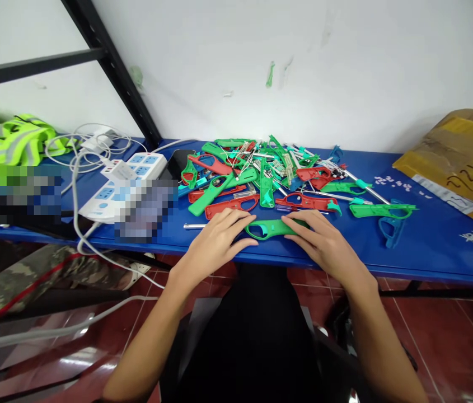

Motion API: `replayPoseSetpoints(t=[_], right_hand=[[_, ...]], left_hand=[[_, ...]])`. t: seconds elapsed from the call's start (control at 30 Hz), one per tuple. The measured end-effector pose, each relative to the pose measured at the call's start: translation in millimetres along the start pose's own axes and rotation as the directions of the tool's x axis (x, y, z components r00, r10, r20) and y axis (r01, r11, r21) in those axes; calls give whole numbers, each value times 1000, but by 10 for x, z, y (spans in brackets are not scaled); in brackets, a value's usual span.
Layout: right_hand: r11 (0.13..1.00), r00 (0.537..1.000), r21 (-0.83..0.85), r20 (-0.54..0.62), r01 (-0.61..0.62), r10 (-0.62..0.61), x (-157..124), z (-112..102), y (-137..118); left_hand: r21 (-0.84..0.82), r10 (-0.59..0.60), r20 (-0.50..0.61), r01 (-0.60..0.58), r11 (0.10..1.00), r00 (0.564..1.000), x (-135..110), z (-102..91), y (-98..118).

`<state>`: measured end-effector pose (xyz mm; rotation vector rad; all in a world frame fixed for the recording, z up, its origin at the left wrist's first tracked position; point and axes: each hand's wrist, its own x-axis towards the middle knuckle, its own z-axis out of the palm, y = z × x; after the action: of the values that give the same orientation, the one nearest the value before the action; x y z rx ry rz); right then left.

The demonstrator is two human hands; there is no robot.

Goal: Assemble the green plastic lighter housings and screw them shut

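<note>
green casing [273, 228] | on the desk [433, 240], near its front edge | left grip [219, 232]: fingers clamped on casing's left end | right grip [324, 235]: clamped on its right end | just beyond: heap of red and green parts [267, 182] | left: white power strip [102, 195] | far right: taped carton [463, 159]

Both hands on green casing [276, 227] at blue table's [433, 249] near edge: left hand [221, 234] gripping left end, right hand [324, 238] gripping right end. Metal rod [194, 226] pokes out left of left hand. Just beyond hands, jumbled pile [266, 179] of red and green casings, wires. Blue casing [392, 228] right of right hand; taped cardboard box [450, 162] farther right. White power strip [108, 192] left of left hand; yellow-green vest [22, 143] farther left.
</note>
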<state>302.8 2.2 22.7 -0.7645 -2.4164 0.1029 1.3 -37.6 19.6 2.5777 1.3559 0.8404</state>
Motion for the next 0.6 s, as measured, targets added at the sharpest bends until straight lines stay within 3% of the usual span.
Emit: replayPoseSetpoints(t=[0.2, 0.6], right_hand=[[1000, 1000, 8, -12, -4, 4, -18, 11, 10], [959, 970, 143, 65, -243, 236, -40, -46, 25]], left_hand=[[-3, 0, 3, 0, 1000, 1000, 23, -8, 2], [39, 79, -73, -77, 996, 994, -12, 1, -17]])
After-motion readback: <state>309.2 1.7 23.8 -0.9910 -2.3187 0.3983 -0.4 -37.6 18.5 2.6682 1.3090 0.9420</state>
